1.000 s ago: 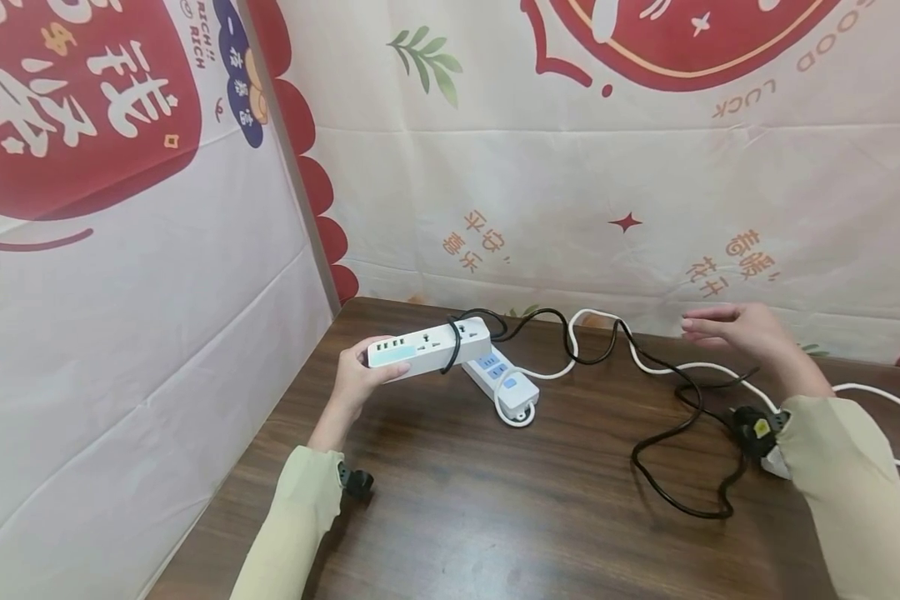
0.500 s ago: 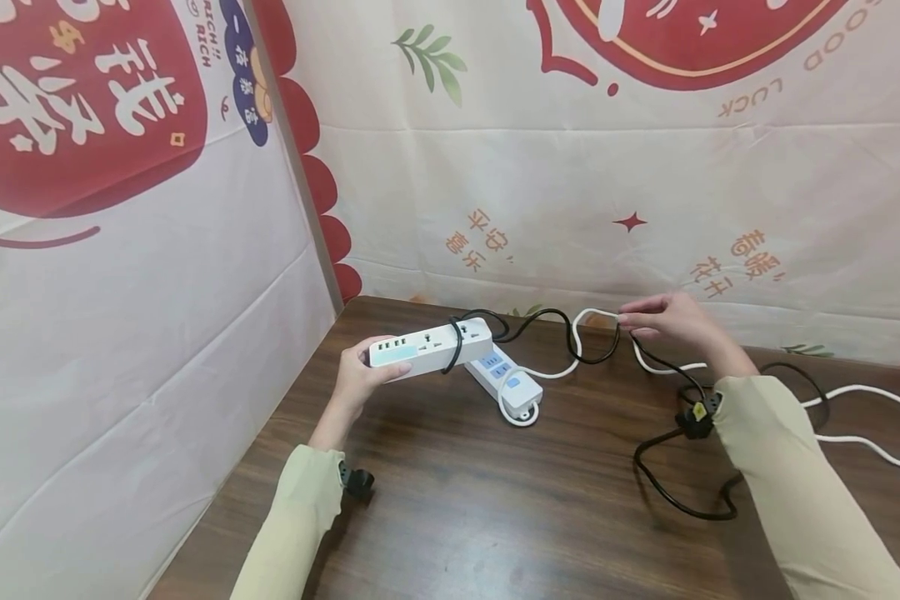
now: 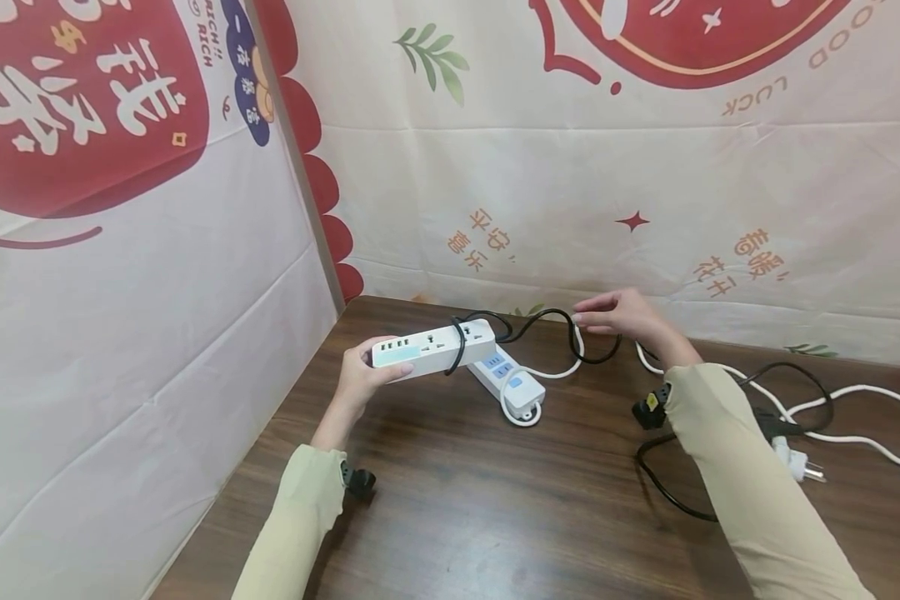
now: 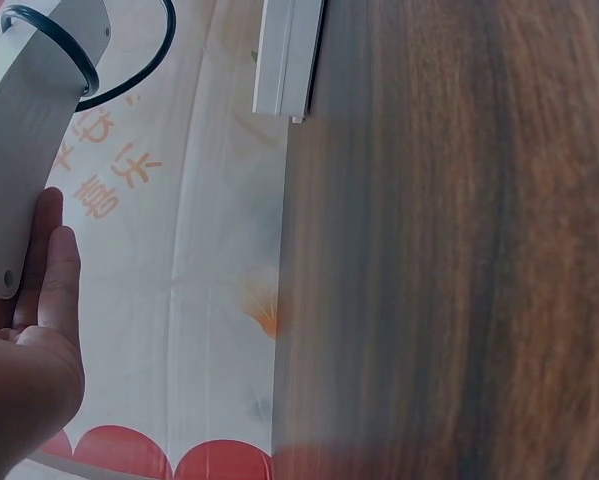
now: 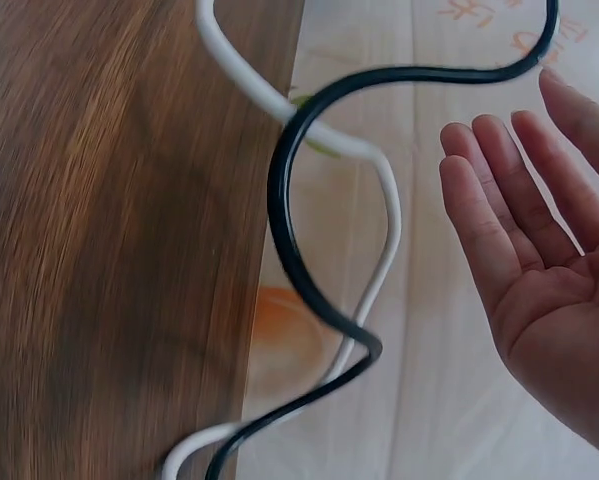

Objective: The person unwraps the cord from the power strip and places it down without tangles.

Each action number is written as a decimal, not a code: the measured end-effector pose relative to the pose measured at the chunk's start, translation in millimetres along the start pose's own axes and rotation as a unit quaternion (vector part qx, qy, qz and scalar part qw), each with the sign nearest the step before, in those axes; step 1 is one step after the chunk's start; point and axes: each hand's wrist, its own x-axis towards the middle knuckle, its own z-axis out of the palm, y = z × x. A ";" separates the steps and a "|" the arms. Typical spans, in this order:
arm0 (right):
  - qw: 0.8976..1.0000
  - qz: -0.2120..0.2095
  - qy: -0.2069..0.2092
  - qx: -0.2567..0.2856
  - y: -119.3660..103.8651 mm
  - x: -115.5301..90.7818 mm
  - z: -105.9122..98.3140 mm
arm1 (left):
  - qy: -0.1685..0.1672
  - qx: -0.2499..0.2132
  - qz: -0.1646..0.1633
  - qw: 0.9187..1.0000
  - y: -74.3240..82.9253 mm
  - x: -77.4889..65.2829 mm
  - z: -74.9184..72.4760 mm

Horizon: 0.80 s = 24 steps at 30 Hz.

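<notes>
My left hand [image 3: 360,368] grips one end of a white power strip [image 3: 412,354] with USB ports, raised above the table. A loop of black cord [image 3: 461,346] goes round the strip's other half. Below it, a second white power strip [image 3: 506,379] with blue sockets lies on the table, a curl of white cord [image 3: 521,422] at its near end. My right hand [image 3: 630,318] is over the cords near the table's back edge. In the right wrist view its fingers [image 5: 479,230] are extended, with the black cord [image 5: 279,190] passing close to the thumb tip.
On the right side of the brown table [image 3: 495,517], black and white cords cross each other. A white plug [image 3: 795,462] with metal pins lies beside a black plug [image 3: 772,425], partly behind the right sleeve. Printed cloth [image 3: 510,167] hangs behind the table and along its left side.
My right hand has moved left along the back edge, over the cords. The plugs at the right have come into view behind the sleeve. My left hand holds the raised power strip in place.
</notes>
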 end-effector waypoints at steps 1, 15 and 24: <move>1.000 -0.002 0.001 -0.003 -0.7 1.8 2.0 | -0.001 0.001 0.000 1.000 0.2 0.2 0.2; 0.991 -0.019 -0.007 -0.136 -10.5 19.7 20.5 | -0.005 0.004 0.000 1.000 0.6 0.7 1.1; 0.981 -0.052 -0.046 -0.183 -19.0 25.4 29.2 | -0.011 0.004 -0.005 1.000 6.4 -1.4 1.7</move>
